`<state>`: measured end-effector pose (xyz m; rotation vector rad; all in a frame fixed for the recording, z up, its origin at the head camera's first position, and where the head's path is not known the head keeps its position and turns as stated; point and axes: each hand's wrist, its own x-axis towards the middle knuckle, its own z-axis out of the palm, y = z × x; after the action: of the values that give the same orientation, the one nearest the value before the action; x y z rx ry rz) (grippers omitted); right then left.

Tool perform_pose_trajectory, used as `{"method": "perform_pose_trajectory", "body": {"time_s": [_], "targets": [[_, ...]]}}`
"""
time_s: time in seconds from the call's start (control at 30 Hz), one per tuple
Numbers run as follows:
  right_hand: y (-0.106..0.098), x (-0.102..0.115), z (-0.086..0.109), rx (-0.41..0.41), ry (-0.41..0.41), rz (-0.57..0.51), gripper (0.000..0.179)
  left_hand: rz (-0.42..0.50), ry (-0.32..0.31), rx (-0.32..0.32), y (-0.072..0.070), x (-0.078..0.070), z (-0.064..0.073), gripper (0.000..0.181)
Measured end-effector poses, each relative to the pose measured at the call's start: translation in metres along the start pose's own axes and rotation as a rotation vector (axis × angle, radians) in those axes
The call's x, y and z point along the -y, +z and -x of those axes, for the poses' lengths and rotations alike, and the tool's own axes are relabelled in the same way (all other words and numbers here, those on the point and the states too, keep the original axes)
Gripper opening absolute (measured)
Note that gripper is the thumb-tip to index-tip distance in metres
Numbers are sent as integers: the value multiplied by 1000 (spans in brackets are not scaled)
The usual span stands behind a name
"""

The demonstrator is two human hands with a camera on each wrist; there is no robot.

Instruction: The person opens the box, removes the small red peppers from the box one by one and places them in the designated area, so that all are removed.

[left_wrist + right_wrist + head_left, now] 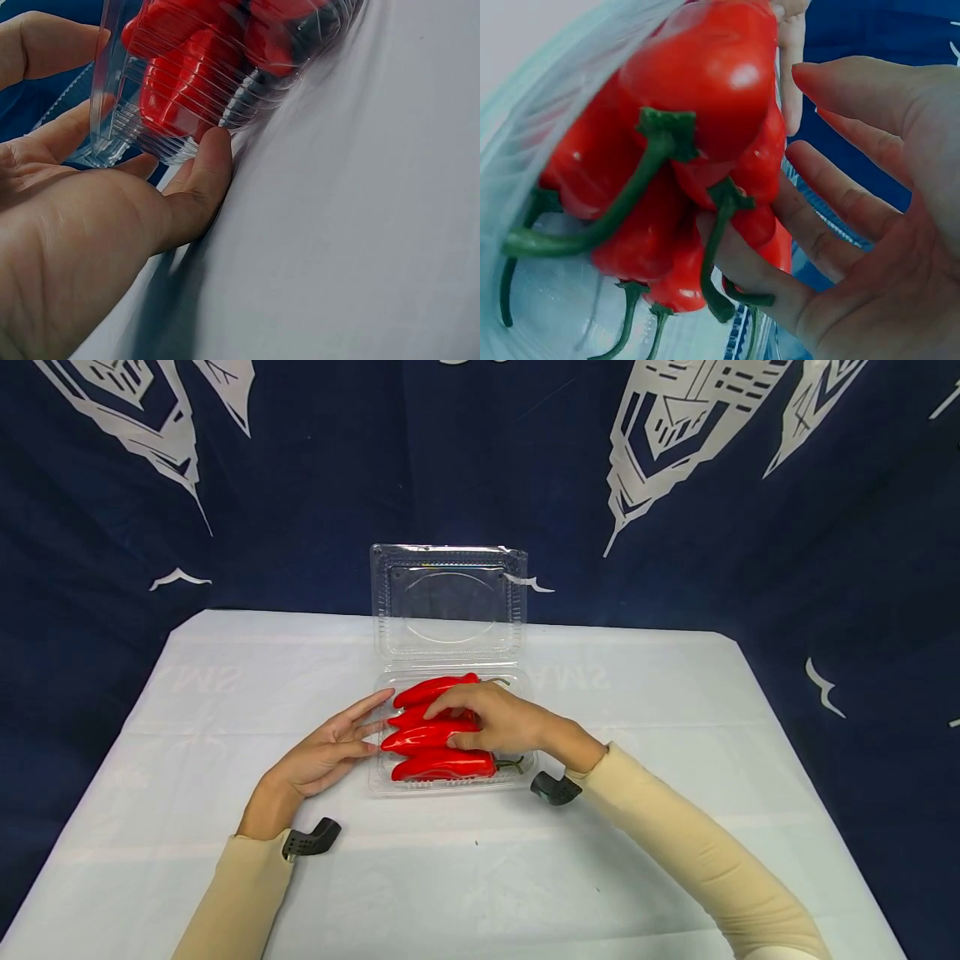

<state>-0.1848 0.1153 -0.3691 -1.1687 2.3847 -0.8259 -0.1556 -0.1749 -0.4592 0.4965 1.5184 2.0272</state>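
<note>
Several long red peppers (442, 766) with green stems lie piled in the base of a clear plastic clamshell box (450, 789). My left hand (326, 756) is at the left side of the box, fingers stretched out. In the left wrist view, its thumb and fingertips touch the ribbed wall around the peppers (180, 90). Over the pile is my right hand (495, 718), palm down. Its fingers (855, 90) are spread and loosely bent in the right wrist view. One digit reaches in among the peppers (705, 75), partly hidden behind a green stem (716, 255).
The box's clear lid (450, 602) stands raised at the back, hinged to the base. A white cloth covers the table (637, 860). Behind it hangs a dark blue curtain (480, 460) with white prints. Each wrist wears a black camera mount (555, 787).
</note>
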Motion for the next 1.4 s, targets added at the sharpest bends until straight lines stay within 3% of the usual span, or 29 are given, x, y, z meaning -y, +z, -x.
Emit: {"method": "perform_pose_trajectory", "body": {"time_s": [0.2, 0.7, 0.97, 1.4], "targets": [[5, 1, -5, 55, 7, 9, 44, -8, 3, 0, -2, 2, 0, 79], [4, 5, -12, 81, 12, 70, 43, 0, 10, 8, -1, 1, -1, 78], [2, 9, -17, 116, 54, 86, 44, 2, 4, 0, 0, 1, -1, 79], [-2, 3, -12, 100, 35, 68, 37, 2, -6, -8, -2, 2, -2, 79]]}}
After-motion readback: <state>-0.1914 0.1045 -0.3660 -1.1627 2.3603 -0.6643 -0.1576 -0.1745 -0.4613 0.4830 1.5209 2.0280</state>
